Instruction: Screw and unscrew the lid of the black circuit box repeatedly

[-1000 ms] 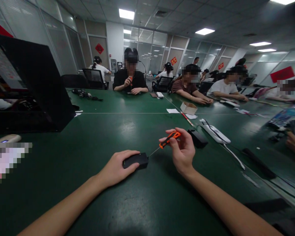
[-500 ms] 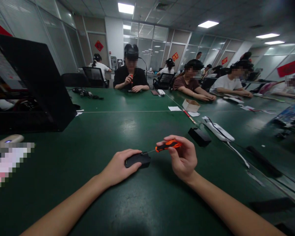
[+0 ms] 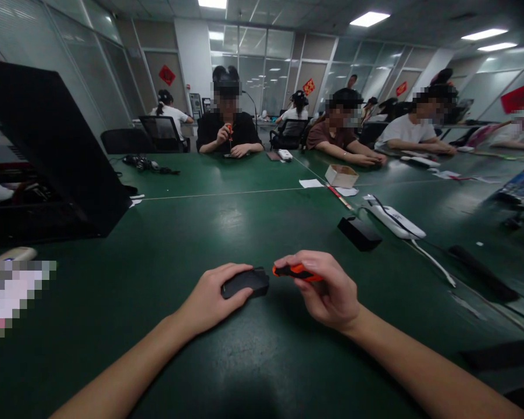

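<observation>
My left hand [image 3: 216,298] is closed around a small black box-like device [image 3: 250,282] resting on the green table [image 3: 218,366]. Its thumb lies along the near side and the fingers along the far side. To the right, my right hand [image 3: 327,288] grips an orange and black screwdriver [image 3: 297,272] by the handle. The handle points left toward the right end of the device, close to it. The screwdriver's shaft is hard to make out, and whether its tip touches the device I cannot tell.
A black box [image 3: 360,233] and a white power strip [image 3: 396,220] lie to the right. Beyond them stands an open cardboard box [image 3: 341,176]. A large black computer case [image 3: 56,157] is at the left. Across the table a person [image 3: 229,131] sits with another screwdriver.
My right hand has lowered slightly, bringing the screwdriver handle down and closer to the device's end. The shaft, seen earlier over the device's top, no longer shows clearly. My left hand keeps its hold.
</observation>
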{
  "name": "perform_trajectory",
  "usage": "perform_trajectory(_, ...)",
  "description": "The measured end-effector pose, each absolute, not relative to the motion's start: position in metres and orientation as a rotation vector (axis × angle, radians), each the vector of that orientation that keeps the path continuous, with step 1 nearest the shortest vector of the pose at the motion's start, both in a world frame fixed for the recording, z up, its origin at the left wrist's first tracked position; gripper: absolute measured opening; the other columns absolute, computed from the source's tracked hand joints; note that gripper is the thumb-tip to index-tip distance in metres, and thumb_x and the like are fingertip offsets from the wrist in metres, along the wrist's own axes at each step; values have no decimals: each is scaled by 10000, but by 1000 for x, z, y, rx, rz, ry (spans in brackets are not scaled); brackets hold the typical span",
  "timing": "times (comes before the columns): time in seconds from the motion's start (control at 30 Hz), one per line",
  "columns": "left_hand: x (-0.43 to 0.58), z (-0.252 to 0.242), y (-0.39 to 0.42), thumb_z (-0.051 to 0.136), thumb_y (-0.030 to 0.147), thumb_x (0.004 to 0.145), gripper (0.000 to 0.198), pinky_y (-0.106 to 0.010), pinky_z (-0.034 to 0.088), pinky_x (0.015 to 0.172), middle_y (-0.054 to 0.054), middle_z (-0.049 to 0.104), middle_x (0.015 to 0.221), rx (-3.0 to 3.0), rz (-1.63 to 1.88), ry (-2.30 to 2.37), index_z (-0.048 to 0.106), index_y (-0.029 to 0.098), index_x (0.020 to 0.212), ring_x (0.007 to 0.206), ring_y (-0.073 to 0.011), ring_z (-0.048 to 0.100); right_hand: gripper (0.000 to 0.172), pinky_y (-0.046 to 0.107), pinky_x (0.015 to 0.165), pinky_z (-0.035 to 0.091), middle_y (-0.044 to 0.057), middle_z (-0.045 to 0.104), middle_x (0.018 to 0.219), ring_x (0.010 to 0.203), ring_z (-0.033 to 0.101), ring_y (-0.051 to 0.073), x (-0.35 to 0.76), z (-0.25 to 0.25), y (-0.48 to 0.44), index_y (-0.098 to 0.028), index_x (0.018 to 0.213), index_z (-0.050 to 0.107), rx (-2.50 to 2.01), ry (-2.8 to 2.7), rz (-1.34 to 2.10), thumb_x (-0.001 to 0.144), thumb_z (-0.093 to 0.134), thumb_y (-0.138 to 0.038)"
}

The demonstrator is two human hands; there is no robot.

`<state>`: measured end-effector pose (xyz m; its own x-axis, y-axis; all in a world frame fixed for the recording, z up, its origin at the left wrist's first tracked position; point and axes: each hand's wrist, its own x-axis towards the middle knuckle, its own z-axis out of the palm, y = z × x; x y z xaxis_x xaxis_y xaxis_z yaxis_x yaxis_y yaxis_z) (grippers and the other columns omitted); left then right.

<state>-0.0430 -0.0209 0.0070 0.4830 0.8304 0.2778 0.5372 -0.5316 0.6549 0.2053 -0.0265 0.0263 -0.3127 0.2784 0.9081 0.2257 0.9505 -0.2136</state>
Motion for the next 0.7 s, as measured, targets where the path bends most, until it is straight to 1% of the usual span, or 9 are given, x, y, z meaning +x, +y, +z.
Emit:
perform_trajectory(0.1,-44,7,-21,648,349,915,382,-383,528,995,-75,729,1230,2246,793,1125,654,234,1279,1097,-247,691,595,373,855,646,114,644,1144,1055,702,208,207,29,-30,-227,1466,414,-351,-1961,21,915,538,-38)
perform_trajectory(0.2,-45,7,-21,654,349,911,387,-393,529,998,-77,723,1243,2229,781,1137,653,241,1283,1109,-252,685,624,400,870,646,115,666,1146,1089,703,227,208,31,-32,-242,1483,380,-322,-2040,42,914,518,-30)
perform_trajectory(0.3,-44,7,-22,664,350,901,389,-395,529,1002,-82,723,1242,2211,756,1135,658,237,1274,1109,-255,684,613,411,882,644,103,700,1083,1089,709,234,208,39,-35,-255,1469,385,-284,-2106,106,911,497,-29)
perform_trajectory(0.37,-44,7,-21,676,349,891,395,-389,531,1000,-83,725,1234,2208,750,1128,661,228,1267,1101,-254,687,534,395,885,644,90,720,1020,1057,722,226,207,47,-36,-256,1417,430,-259,-2150,110,924,488,-59)
perform_trajectory(0.43,-44,7,-21,681,343,887,401,-384,525,1009,-82,726,1233,2208,754,1133,660,219,1268,1108,-253,684,416,372,891,640,82,727,981,1034,729,218,206,53,-37,-246,1320,495,-247,-2207,82,936,482,-89)
perform_trajectory(0.53,-43,7,-22,686,342,889,409,-386,505,1037,-81,719,1252,2201,747,1155,659,208,1274,1138,-253,672,280,363,905,630,97,719,982,1045,721,221,204,52,-37,-205,1173,552,-211,-2234,24,927,486,-91)
perform_trajectory(0.6,-42,8,-22,688,344,890,408,-385,500,1044,-80,717,1258,2191,748,1167,660,207,1274,1146,-252,668,298,375,894,629,103,700,1009,1061,709,223,202,46,-36,-196,1179,547,-198,-2189,21,912,487,-78)
perform_trajectory(0.7,-42,8,-23,693,345,887,405,-382,508,1030,-74,723,1243,2184,768,1171,662,220,1270,1130,-250,677,430,378,853,629,104,665,1066,1057,689,213,201,42,-31,-220,1286,491,-311,-2099,79,889,488,-56)
